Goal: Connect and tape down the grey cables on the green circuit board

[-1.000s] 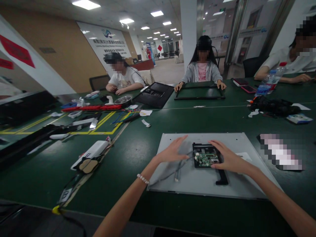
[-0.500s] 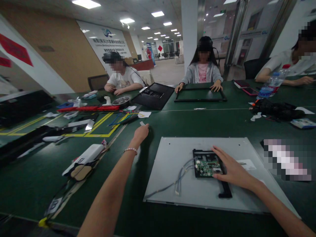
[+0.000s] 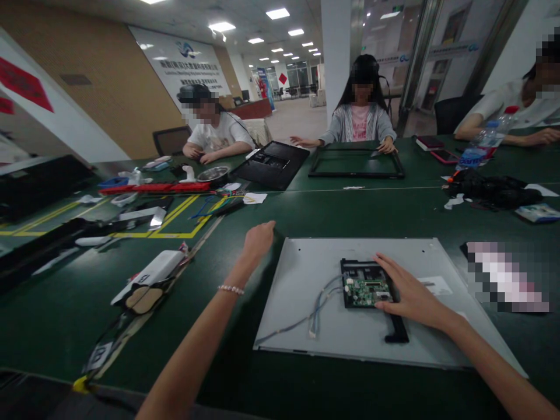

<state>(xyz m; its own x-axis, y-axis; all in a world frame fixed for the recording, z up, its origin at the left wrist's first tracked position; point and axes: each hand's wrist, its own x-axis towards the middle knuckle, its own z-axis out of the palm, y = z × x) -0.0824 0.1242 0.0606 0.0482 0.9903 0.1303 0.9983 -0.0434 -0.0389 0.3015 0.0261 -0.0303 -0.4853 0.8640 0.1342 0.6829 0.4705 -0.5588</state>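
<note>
My left hand hovers over the green table, left of a flat grey metal panel. Its fingers are curled closed, and whatever may be in them is hidden. On the panel lies a green circuit board set in a black plastic bracket. My right hand grips the board's bracket at its right side, thumb at the lower edge and fingers at the upper edge. Thin grey-blue cables run from the board's left side across the panel.
A white battery-like pack with wires lies at left. Farther back are a black panel, a black frame under a co-worker's hand, and bottles. A pixelated object lies right of the panel. Co-workers sit across the table.
My left hand has moved right, toward the panel; the small white piece at its fingertips no longer shows. My right hand stays on the board. A co-worker's hand has left the black frame.
</note>
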